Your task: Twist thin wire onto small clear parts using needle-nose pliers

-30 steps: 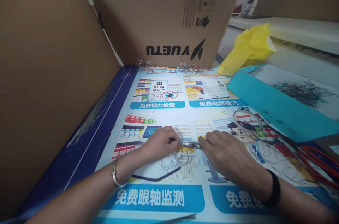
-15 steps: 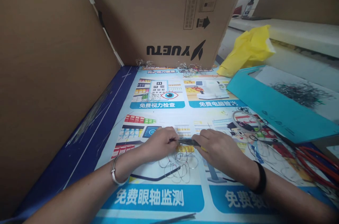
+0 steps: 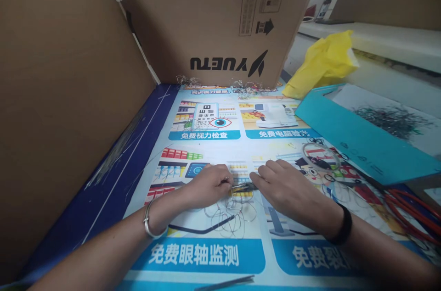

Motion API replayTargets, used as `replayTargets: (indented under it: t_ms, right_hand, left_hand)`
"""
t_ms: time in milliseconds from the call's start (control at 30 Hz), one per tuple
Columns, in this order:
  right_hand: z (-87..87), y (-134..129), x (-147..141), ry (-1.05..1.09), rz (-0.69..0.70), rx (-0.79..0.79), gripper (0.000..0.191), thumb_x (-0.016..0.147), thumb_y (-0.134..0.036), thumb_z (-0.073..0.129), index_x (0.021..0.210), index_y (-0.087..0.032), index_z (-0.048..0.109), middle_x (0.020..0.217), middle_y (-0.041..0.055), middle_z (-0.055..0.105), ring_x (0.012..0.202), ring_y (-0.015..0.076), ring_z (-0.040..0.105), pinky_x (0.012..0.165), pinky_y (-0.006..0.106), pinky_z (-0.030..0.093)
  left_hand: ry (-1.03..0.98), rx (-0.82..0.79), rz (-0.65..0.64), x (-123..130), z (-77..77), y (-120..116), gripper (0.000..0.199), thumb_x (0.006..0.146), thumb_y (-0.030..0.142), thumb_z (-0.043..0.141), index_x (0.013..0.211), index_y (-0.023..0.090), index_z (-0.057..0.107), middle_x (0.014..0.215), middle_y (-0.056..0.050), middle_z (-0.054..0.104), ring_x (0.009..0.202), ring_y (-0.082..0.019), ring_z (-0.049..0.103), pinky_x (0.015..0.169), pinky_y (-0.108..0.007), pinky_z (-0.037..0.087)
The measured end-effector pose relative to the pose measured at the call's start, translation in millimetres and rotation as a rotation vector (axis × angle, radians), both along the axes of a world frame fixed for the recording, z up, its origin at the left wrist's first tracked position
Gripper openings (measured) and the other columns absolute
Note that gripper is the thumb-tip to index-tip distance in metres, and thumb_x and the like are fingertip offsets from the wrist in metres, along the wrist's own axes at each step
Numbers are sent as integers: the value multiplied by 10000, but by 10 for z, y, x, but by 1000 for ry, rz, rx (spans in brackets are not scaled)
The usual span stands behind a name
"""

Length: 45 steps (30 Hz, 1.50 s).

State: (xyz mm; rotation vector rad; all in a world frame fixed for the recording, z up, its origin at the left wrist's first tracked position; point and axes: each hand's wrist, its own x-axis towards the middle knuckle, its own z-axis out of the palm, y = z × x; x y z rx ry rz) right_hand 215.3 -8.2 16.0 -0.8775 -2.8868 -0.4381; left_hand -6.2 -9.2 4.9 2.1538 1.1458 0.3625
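Note:
My left hand [image 3: 208,186] is closed, its fingertips pinching the top of a thin wire piece [image 3: 237,223] bent into several petal-like loops. The loops hang below my fingers, over the printed poster sheet [image 3: 251,144]. My right hand [image 3: 284,190] is wrapped round a pair of pliers [image 3: 245,187]. Most of the pliers' handle is hidden in my palm. Their metal jaws point left and reach the wire close to my left fingertips. Whether the jaws are clamped on the wire is too small to tell.
Tangled wire bits [image 3: 246,89] lie along the foot of a cardboard box [image 3: 206,15]. On the right are a teal box [image 3: 344,130] holding cut wire pieces [image 3: 389,121], a yellow bag [image 3: 320,64], a tape roll [image 3: 320,157] and red cable [image 3: 406,213]. Dark rods [image 3: 225,283] lie near me.
My right hand has turned slightly, tilting the pliers so that their jaws show more. My left hand stays almost in place, with the wire loops shifted a little.

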Motion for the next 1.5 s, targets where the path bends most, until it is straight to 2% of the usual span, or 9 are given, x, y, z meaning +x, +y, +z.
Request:
replayTargets:
  t_ms: [133, 267, 533, 800, 967, 1167, 1333, 1500]
  right_hand:
    - [70, -37, -7, -54, 9, 109, 181, 864, -86, 435, 938, -146, 588, 761, 59, 538, 706, 198, 433, 632, 331, 259]
    - [83, -44, -1, -45, 33, 128, 207, 878, -96, 416, 981, -139, 590, 768, 59, 541, 707, 200, 442, 639, 338, 271]
    - [9, -30, 27, -41, 62, 193, 236, 891, -99, 408, 1044, -125, 585, 760, 59, 550, 708, 194, 442, 635, 339, 278]
    - [-78, -36, 66, 0, 54, 192, 220, 876, -85, 445, 1037, -118, 591, 750, 51, 555, 693, 177, 449, 610, 326, 279]
    - [-141, -43, 68, 29, 27, 122, 197, 867, -91, 459, 1000, -142, 596, 748, 42, 552, 694, 171, 447, 607, 315, 280]
    - [-206, -40, 55, 117, -84, -66, 158, 811, -78, 494, 854, -175, 612, 721, 24, 559, 661, 152, 461, 590, 291, 283]
    - [-188, -30, 49, 159, -141, -211, 169, 786, -96, 517, 877, -171, 638, 749, 31, 615, 699, 144, 535, 587, 253, 314]
    - [-186, -18, 56, 167, -175, -276, 190, 806, -120, 498, 908, -175, 649, 779, 37, 639, 736, 148, 566, 603, 241, 338]
  left_hand:
    - [-1, -17, -11, 4, 6, 4, 205, 753, 66, 426, 682, 174, 586, 759, 0, 620, 776, -140, 545, 708, -242, 409]
    - [-19, -17, -7, 3, -3, 5, 211, 753, 65, 421, 669, 173, 582, 746, 0, 618, 766, -139, 543, 698, -243, 409]
    - [-40, -53, -6, -7, 22, 6, 191, 745, 61, 434, 653, 170, 563, 732, 3, 606, 766, -137, 543, 718, -244, 411]
    - [-10, -40, 25, 7, 33, -9, 182, 749, 68, 440, 648, 168, 553, 724, 7, 589, 758, -144, 534, 730, -259, 403]
    - [-5, -6, 43, 15, 3, -15, 175, 751, 76, 460, 647, 168, 567, 725, 3, 596, 757, -149, 544, 734, -267, 398]
    - [-17, 11, 71, 3, -9, -19, 157, 759, 93, 475, 674, 169, 583, 739, 4, 592, 738, -137, 545, 683, -238, 398]
    - [-38, -8, 58, -15, -6, -24, 132, 753, 103, 482, 711, 171, 587, 748, 10, 597, 717, -124, 543, 658, -220, 397]
    - [-44, -5, 100, -16, -9, -31, 128, 727, 99, 490, 717, 169, 596, 751, 10, 595, 686, -118, 532, 629, -214, 393]
